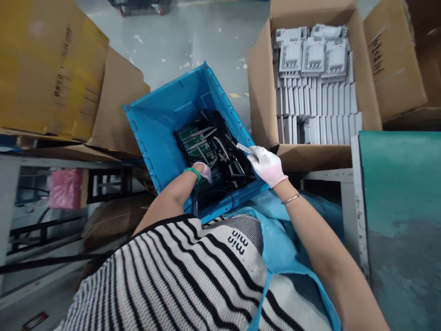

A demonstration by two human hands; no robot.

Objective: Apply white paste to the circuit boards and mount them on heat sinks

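- Step in hand, as I read my feed: my right hand [266, 164] sits at the crate's near right edge, fingers closed in a pinch on a slim silver strip [244, 147]. It may be a flat tool; the view is too small to be sure.
- The strip points up and left, its long axis running from the pinch toward the middle of the blue plastic crate [155, 133], its tip above the load.
- My left hand [203, 172] is down inside the crate near its near edge, fingers curled onto the boards. I cannot tell whether it has a firm hold.
- Green circuit boards [195, 142] lie tangled with black parts [223, 154] on the crate floor, toward its near end.
- Next move, as I judge it: anything lifted here must clear that tangle and the crate's wall.
- Beyond the crate's far right corner, a cardboard box [262, 87] holds rows of white plastic units [312, 57].
- A green bead bracelet [193, 174] circles my left wrist, a metal bangle [291, 198] my right.
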